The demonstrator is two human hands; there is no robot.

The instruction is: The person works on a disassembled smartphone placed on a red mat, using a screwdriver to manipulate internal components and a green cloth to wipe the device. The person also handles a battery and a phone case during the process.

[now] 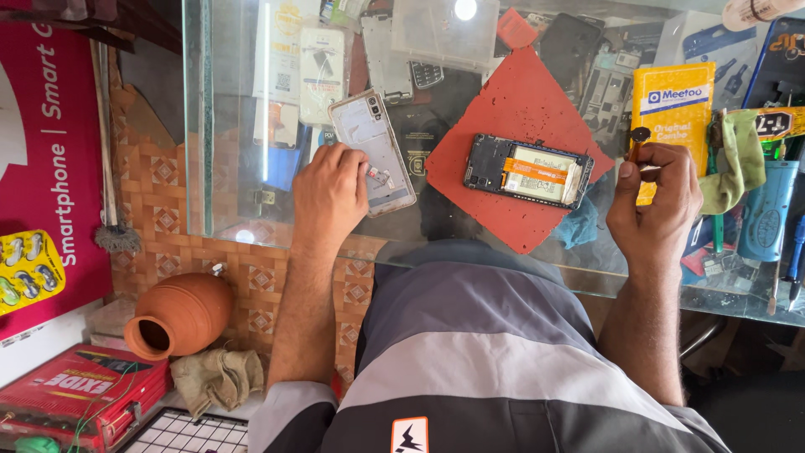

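Left hand (329, 195) fingers press flat on white rectangular phone back cover (373, 151), long axis running away; right hand (656, 195) fingers pinch small screwdriver (637, 143); opened phone (528, 170) lies crosswise on red mat (511, 109), glass tabletop (243, 168).

bright daylight | lamp glare on glass counter (251, 168) | sharp | edges bent

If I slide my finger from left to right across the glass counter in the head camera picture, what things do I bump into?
Left hand → white phone back cover → red mat with the opened phone on it → right hand holding a small screwdriver → yellow packet → green cloth → blue canister.
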